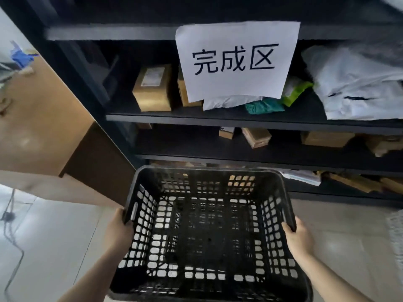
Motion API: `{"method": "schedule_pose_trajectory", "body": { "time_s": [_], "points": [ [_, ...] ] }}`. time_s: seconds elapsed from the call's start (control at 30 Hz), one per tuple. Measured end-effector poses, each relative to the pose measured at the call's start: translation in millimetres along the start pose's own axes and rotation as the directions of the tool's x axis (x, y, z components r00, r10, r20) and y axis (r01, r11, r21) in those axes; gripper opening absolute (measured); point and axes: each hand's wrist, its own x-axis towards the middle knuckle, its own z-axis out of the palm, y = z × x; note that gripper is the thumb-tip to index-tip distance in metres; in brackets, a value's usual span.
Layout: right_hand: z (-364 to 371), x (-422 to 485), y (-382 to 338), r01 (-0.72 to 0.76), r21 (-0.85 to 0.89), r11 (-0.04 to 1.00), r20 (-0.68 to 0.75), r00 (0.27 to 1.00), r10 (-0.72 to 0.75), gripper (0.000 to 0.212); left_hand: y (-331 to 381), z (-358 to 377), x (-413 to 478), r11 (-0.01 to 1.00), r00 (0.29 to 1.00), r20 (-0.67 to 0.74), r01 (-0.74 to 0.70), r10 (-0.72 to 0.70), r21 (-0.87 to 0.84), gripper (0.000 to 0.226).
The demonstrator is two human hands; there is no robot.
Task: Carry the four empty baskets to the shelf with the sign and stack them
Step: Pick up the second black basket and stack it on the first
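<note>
I hold an empty black lattice basket (209, 232) in front of me, above the floor. My left hand (118, 231) grips its left rim and my right hand (297, 236) grips its right rim. Whether more baskets are nested under it I cannot tell. Straight ahead stands a black shelf (218, 118) with a white paper sign (236, 59) bearing three black characters taped to an upper board. The basket's far edge is level with the shelf's low boards.
Cardboard boxes (153, 88) and white and green parcel bags (357, 83) lie on the shelf boards. A brown wooden cabinet (43, 118) stands to the left. A black cable (11, 232) runs over the pale tiled floor at the left.
</note>
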Motion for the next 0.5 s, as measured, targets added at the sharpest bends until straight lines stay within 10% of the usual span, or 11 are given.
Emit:
{"method": "schedule_pose_trajectory", "body": {
  "time_s": [0.5],
  "points": [
    [155, 134, 92, -0.081, -0.014, 0.997, -0.008, 0.997, 0.081, 0.028, -48, 188, 138, 0.990, 0.996, 0.083, 0.033, -0.045, 0.140, 0.016]
  ]
}}
